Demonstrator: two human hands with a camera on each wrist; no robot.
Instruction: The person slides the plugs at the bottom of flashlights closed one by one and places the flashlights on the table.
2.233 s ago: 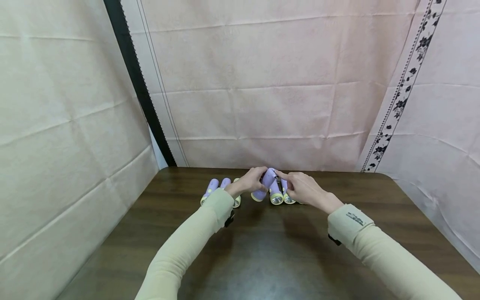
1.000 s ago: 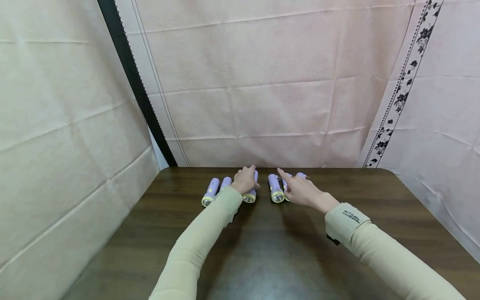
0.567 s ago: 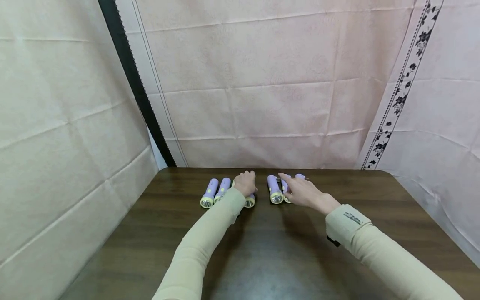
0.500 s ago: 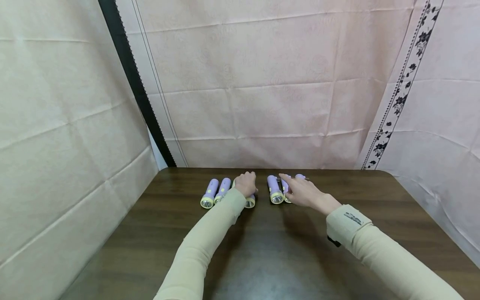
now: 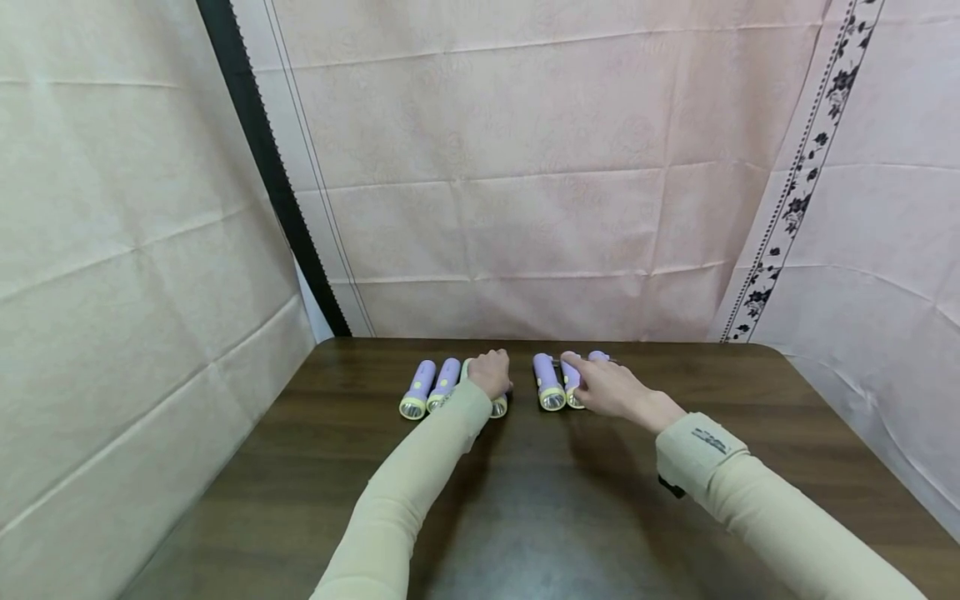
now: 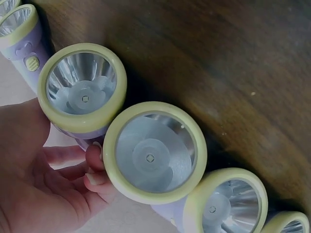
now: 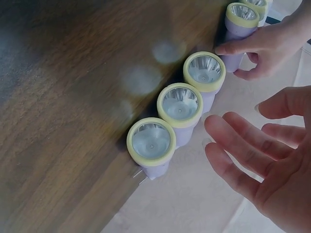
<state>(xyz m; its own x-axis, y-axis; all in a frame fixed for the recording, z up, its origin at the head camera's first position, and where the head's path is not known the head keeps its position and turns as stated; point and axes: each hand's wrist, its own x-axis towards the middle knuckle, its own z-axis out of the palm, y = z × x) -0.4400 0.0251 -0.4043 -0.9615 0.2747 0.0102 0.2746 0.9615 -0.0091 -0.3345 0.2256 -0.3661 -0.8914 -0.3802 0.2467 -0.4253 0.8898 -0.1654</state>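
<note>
My left hand grips a lilac flashlight with a pale yellow rim, its lens facing me. Most of that flashlight's body is hidden under the hand in the head view. From the right wrist view, thumb and fingers wrap the barrel of the same flashlight. My right hand hovers over the right-hand trio of flashlights, palm down. Its fingers are loosely bent and hold nothing. Left of my left hand lie two more lilac flashlights and a pale green one, partly covered.
All the flashlights lie in a row near the far edge of the dark wooden table. Thin wire loops stick out by the rightmost one. Cream cloth hangs behind the table and along both sides.
My left hand lowers the tilted flashlight from beside the right hand and lays it further left in the row. Since then it draws slightly toward me. My right hand stays nearly still.
</note>
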